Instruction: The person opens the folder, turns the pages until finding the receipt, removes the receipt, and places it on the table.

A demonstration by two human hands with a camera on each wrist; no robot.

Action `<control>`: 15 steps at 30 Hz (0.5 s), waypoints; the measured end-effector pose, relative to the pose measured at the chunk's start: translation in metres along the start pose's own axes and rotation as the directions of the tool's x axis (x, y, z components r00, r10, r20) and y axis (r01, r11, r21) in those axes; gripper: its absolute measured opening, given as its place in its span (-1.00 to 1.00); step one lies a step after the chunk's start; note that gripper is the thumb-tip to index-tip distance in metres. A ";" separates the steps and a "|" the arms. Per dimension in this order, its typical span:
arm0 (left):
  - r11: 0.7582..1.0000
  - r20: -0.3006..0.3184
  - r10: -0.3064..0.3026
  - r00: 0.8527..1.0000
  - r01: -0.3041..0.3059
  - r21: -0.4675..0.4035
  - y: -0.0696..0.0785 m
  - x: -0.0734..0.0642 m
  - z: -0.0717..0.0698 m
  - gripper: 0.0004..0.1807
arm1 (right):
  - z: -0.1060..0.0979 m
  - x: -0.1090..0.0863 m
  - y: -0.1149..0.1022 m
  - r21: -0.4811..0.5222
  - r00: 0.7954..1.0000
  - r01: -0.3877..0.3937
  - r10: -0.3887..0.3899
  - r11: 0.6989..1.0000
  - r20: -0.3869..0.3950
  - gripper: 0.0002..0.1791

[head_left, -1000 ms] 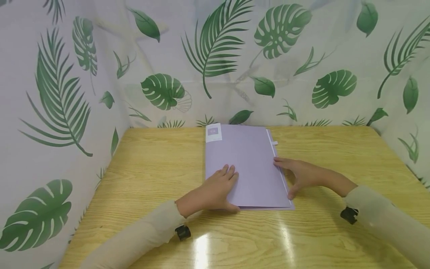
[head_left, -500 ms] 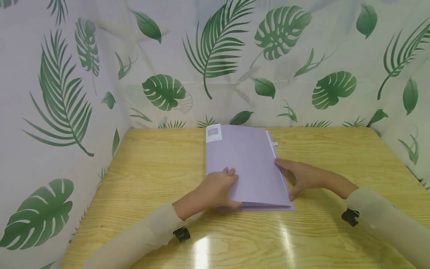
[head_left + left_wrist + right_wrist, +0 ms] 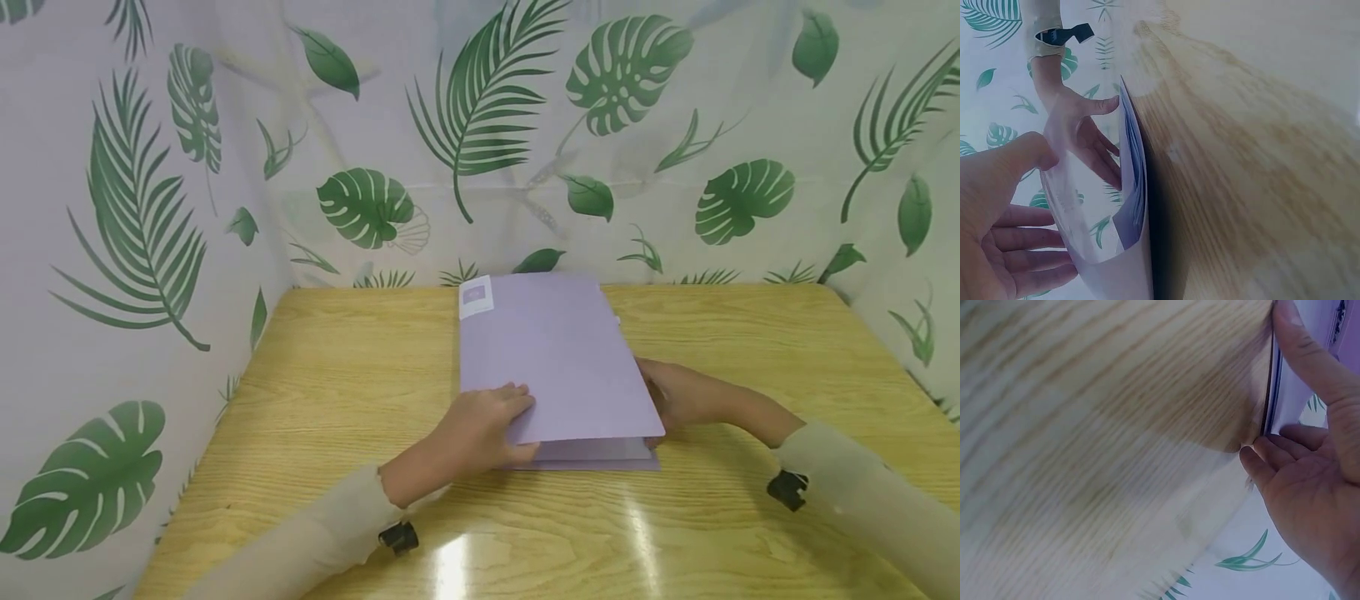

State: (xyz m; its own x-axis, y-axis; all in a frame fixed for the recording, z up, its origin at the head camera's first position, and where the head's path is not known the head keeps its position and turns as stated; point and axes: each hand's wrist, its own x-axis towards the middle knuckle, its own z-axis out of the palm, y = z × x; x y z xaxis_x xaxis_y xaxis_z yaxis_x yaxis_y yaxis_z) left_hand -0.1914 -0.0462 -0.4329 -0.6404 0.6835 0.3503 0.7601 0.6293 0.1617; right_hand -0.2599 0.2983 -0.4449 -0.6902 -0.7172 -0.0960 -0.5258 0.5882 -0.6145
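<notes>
A lilac document folder (image 3: 562, 358) lies on the table with its front cover raised. Loose sheets (image 3: 1138, 162) show inside it in the left wrist view. My left hand (image 3: 483, 429) holds the cover near its bottom edge, thumb (image 3: 1038, 150) at the edge and fingers (image 3: 1032, 240) against the outside. Extended along the right side, my right hand (image 3: 686, 396) is partly hidden by the raised cover. In the right wrist view, its thumb (image 3: 1310, 353) rests on the lower part of the folder, and its fingertips (image 3: 1259, 465) touch near the edge.
The wooden table (image 3: 360, 350) runs back to a white curtain (image 3: 517, 225) with green leaf prints, which also stands along the left and right. A white label (image 3: 476, 297) sits at the folder's upper left corner. Black wrist mounts (image 3: 399, 537) hang below both sleeves.
The front cover has risen from nearly flat, its right side now over my right hand. My left fingers have curled in and its thumb has moved up with the cover's edge.
</notes>
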 end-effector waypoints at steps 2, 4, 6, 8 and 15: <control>1.000 -0.034 0.013 0.999 -0.013 0.004 0.000 -0.001 0.000 -0.47 | -0.001 0.000 0.002 -0.015 1.000 0.025 -0.025 1.000 0.000 0.29; 1.000 -0.072 0.024 0.997 -0.023 0.006 0.000 -0.002 -0.001 -0.48 | -0.001 -0.001 0.002 -0.055 0.999 0.045 -0.045 0.997 -0.009 0.27; 0.999 -0.118 0.037 0.992 -0.037 0.005 0.000 -0.001 -0.001 -0.48 | -0.002 -0.002 0.001 -0.081 0.999 0.051 -0.053 0.995 -0.011 0.24; 0.998 -0.168 0.056 0.984 -0.056 0.004 0.000 0.000 -0.001 -0.50 | -0.002 -0.003 0.000 -0.094 0.999 0.035 -0.035 0.995 -0.007 0.19; 0.994 -0.351 0.108 0.930 -0.106 0.027 0.005 0.011 -0.013 -0.47 | -0.002 -0.003 -0.007 -0.111 0.998 -0.066 0.067 0.992 0.009 0.26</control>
State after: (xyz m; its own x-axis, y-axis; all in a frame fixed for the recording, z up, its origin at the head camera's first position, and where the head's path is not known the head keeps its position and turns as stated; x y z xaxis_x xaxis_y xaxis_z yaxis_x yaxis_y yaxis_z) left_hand -0.1936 -0.0404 -0.4160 -0.4746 0.5740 0.6673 0.8202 0.5636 0.0986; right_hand -0.2551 0.2975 -0.4388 -0.7192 -0.6797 -0.1444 -0.5314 0.6718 -0.5160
